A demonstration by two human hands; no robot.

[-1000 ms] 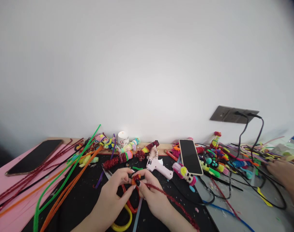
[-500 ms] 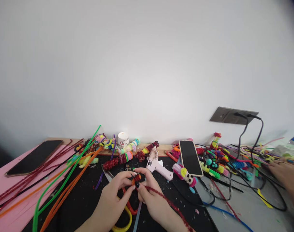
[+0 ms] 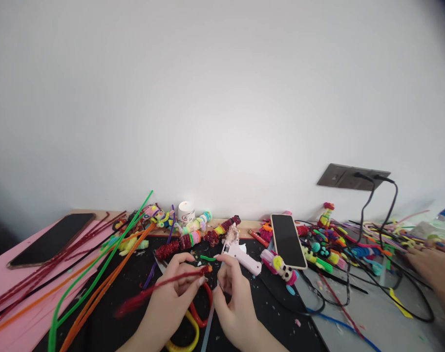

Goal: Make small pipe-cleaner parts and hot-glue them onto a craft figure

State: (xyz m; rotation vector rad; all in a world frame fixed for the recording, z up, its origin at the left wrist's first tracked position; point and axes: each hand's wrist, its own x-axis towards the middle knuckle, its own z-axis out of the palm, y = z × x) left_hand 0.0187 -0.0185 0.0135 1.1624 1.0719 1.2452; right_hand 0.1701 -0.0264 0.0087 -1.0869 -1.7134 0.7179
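My left hand (image 3: 174, 293) and my right hand (image 3: 232, 299) meet low in the middle over a black mat (image 3: 134, 303). Both pinch a small orange and red coiled piece (image 3: 206, 269) between the fingertips. A long dark red glittery pipe cleaner (image 3: 152, 290) runs from that piece out to the left, across my left hand, its far end blurred. Under my hands lie red and yellow scissor handles (image 3: 196, 318). A pink glue gun (image 3: 240, 255) lies just beyond my right hand.
Long green and orange pipe cleaners (image 3: 97, 283) stretch across the left. Phones lie on the pink sheet (image 3: 50, 239) and at centre right (image 3: 288, 239). Small pipe-cleaner figures (image 3: 193, 230) line the wall. Another person's hand (image 3: 433, 266) rests among cables (image 3: 372, 274) at the right.
The red pipe cleaner swung from trailing right past my right wrist to pointing left over my left hand. My hands rose slightly toward the glue gun.
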